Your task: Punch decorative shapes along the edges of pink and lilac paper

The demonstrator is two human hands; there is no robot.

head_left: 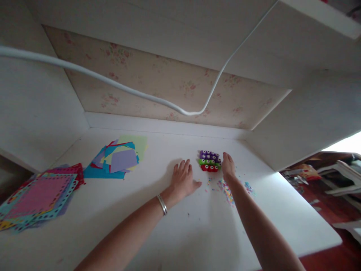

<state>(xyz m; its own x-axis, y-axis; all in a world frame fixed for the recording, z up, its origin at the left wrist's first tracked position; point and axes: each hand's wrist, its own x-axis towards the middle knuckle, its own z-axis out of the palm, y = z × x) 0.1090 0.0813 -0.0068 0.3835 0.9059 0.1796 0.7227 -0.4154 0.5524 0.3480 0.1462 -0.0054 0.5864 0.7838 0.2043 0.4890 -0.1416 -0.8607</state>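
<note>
Small purple, green and red pieces with white eye-like dots (210, 161) stand in tight rows on the white tabletop. My right hand (228, 165) is on edge along their right side, its fingers stretched out and its palm turned toward them. Whether it touches them I cannot tell. To the left of the rows, my left hand (182, 180) is palm down over the table with fingers spread and thumb apart. It holds nothing. A silver bracelet (162, 204) circles my left wrist. Tiny multicoloured bits (226, 191) are scattered around my right wrist, which partly hides them.
Cut coloured paper (123, 161) is heaped at the back left. A stack of punched-edge sheets (42, 197) lies at the far left. A white cable (141, 96) hangs across the front of the view. White panels (316, 116) enclose the table's sides.
</note>
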